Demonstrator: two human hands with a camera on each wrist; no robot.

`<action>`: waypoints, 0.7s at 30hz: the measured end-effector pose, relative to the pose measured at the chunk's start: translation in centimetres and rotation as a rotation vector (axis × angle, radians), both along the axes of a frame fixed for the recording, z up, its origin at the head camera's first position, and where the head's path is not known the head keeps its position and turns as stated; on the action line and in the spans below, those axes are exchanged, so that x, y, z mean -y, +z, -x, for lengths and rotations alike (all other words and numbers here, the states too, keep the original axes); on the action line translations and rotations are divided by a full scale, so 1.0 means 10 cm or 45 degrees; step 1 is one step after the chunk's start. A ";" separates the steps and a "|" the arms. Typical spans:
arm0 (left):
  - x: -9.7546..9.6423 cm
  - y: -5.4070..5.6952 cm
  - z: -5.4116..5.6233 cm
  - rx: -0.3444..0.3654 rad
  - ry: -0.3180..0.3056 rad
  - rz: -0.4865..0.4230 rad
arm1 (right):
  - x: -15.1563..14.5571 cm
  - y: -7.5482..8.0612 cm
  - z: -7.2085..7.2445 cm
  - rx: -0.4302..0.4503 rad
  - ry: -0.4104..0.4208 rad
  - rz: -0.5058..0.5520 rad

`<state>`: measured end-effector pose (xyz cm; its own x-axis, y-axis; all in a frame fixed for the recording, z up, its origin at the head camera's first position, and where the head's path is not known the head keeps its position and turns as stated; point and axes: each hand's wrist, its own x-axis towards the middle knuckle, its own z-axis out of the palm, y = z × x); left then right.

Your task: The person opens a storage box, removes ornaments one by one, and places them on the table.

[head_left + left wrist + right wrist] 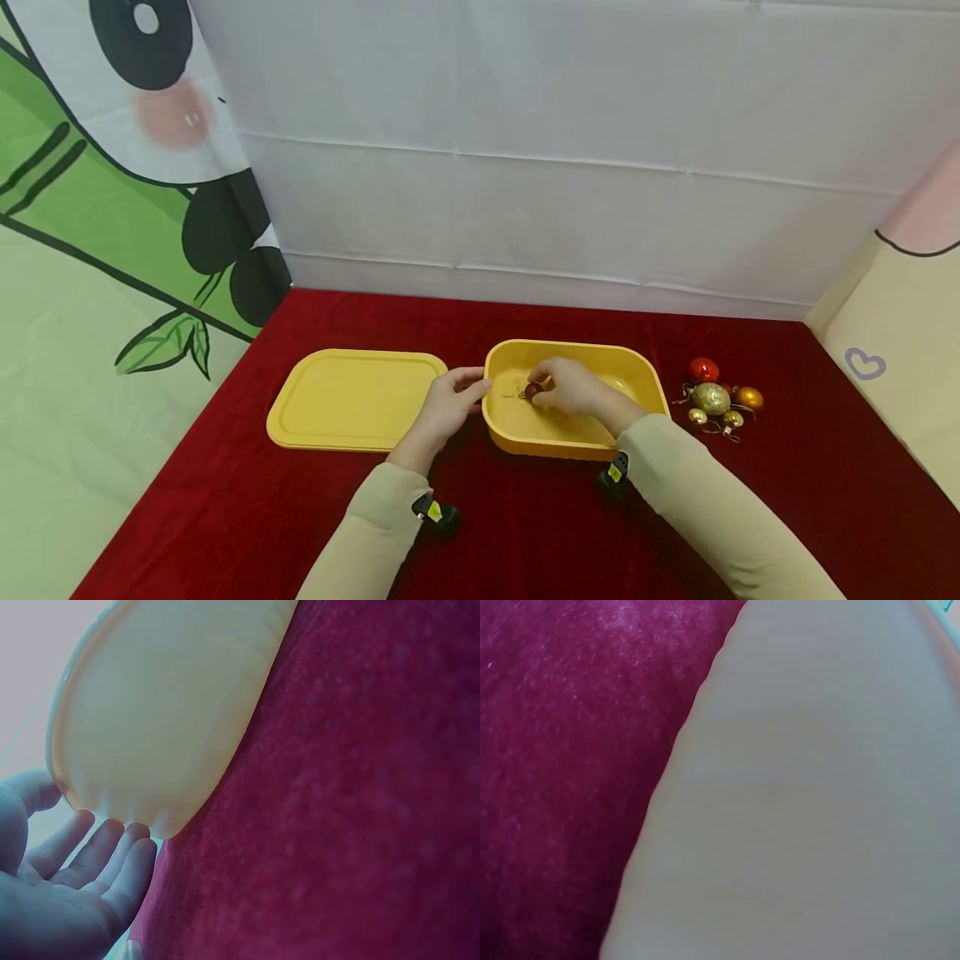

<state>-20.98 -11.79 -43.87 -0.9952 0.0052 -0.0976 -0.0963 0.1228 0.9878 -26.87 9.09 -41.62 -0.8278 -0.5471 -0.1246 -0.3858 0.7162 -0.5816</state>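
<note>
Inside the yellow plastic box (pixel 525 433), my right hand (pixel 570 387) pinches a small dark red bauble (pixel 532 390) between thumb and fingers, close over the box floor. Thin gold strings (pixel 514 392) show beside the bauble. My left hand (pixel 447 404) is at the box's left end. In the left wrist view, its relaxed, spread fingers (pixel 101 851) touch the outer wall of the box (pixel 157 712) with their tips, and the thumb reaches the rim. The right wrist view shows the box's pale side wall (pixel 780 810); the right hand is hidden there.
A flat yellow lid (pixel 356 400) lies left of the box. To the right sits a cluster of ornaments: a red bauble (pixel 703 369), a glittery gold one (pixel 711 399), an orange-gold one (pixel 748 398) and smaller gold ones. Red cloth (pixel 517 533) covers the table, with a white backdrop (pixel 562 225) behind.
</note>
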 end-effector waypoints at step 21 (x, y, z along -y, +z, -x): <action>0.01 0.02 -0.02 0.010 -0.010 -0.013 | -0.24 0.13 -0.05 -0.084 0.021 0.117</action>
